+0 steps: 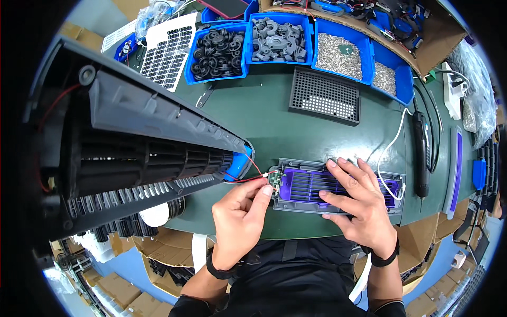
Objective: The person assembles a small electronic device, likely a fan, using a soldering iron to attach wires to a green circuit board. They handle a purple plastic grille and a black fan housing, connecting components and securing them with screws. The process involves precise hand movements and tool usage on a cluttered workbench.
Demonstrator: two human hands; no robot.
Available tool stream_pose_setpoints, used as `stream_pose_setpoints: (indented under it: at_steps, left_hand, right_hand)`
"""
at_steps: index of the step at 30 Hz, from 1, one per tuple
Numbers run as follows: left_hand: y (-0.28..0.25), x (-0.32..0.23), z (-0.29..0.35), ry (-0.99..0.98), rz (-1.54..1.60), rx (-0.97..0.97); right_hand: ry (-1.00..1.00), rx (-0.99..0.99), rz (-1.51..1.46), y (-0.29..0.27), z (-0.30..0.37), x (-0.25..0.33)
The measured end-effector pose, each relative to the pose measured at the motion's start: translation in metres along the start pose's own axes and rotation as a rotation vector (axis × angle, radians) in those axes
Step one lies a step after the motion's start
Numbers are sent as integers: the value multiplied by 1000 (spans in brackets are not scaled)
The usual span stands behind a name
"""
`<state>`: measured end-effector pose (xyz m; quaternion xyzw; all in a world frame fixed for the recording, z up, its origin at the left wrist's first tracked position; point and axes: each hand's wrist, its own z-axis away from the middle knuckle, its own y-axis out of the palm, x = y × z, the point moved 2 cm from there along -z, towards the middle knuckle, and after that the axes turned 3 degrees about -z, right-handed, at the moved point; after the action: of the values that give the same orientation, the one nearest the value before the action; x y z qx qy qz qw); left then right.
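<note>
My left hand (240, 214) pinches thumb against forefinger at a small white wire plug (265, 175), beside a green circuit board (274, 182). That board sits at the left end of a grey panel with a purple slatted grille (303, 185). Thin red wires (256, 165) run from the plug area to a blue wrapped part (240, 162) in the end of a long dark grey housing (158, 113). Fingers spread, my right hand (359, 203) lies flat across the grille. A white cable (388, 145) reaches the panel's right end.
Blue bins hold black wheels (216, 53), grey plastic parts (277, 39) and screws (338, 55). A black perforated tray (325, 95) lies behind the panel. To the right are an electric screwdriver (421, 153) and a purple-grey strip (453, 171). A cardboard box (428, 55) stands behind.
</note>
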<state>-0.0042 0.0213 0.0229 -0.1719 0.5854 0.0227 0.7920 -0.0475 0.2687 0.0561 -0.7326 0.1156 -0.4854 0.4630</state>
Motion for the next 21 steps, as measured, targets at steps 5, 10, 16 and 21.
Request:
stream_pose_setpoints:
  at_steps: [5,10,16,21]
  left_hand:
    - [1,1,-1,-109,210,57]
    - [-3,2,-3,-77,256,120]
    - [-4,3,-2,-61,271,115]
    - [-9,3,-2,-79,249,174]
  right_hand:
    - [18,3,7,0,-1,1]
    - [37,20,-11,-1,-6,4]
    - [42,46,-46,-4,-9,5]
    - [45,42,-39,-4,-9,5]
